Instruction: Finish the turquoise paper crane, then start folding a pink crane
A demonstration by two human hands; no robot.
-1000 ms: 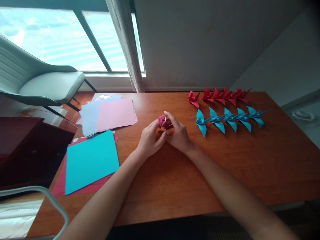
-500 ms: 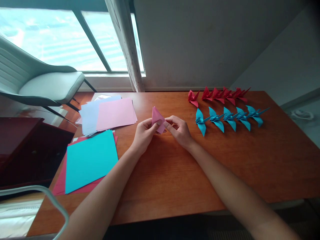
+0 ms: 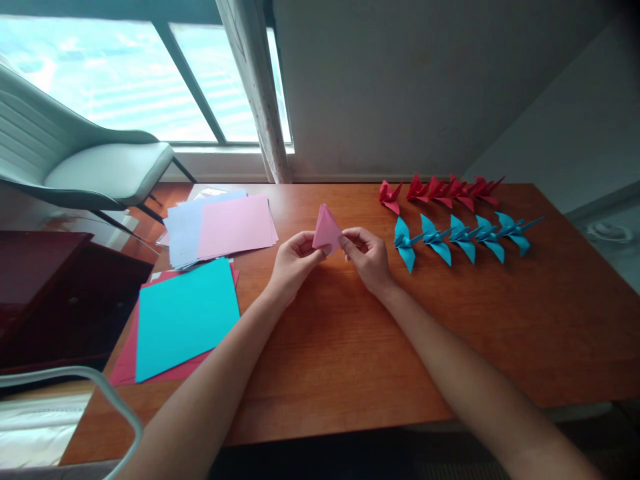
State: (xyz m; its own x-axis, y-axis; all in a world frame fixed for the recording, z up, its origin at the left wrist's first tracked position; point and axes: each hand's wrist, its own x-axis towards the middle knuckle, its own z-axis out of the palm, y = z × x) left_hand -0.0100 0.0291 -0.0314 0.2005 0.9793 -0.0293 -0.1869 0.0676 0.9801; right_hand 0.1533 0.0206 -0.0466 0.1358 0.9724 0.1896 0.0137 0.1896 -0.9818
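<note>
A folded pink paper [image 3: 326,228] with a pointed top is held upright just above the wooden table [image 3: 350,347]. My left hand [image 3: 294,261] pinches its lower left edge between thumb and fingers. My right hand [image 3: 369,257] pinches its lower right corner. Both hands hover over the table's middle, close together.
A row of blue paper cranes [image 3: 463,239] and a row of red paper cranes [image 3: 440,190] lie to the right. On the left lie a pink and pale-blue sheet stack [image 3: 220,227] and a cyan sheet [image 3: 186,319] over red sheets. A grey chair [image 3: 85,167] stands beyond, by the window.
The pink paper has been raised from a crumpled-looking bundle between the hands to an upright pointed shape. Both hands lifted slightly and shifted a little away from me.
</note>
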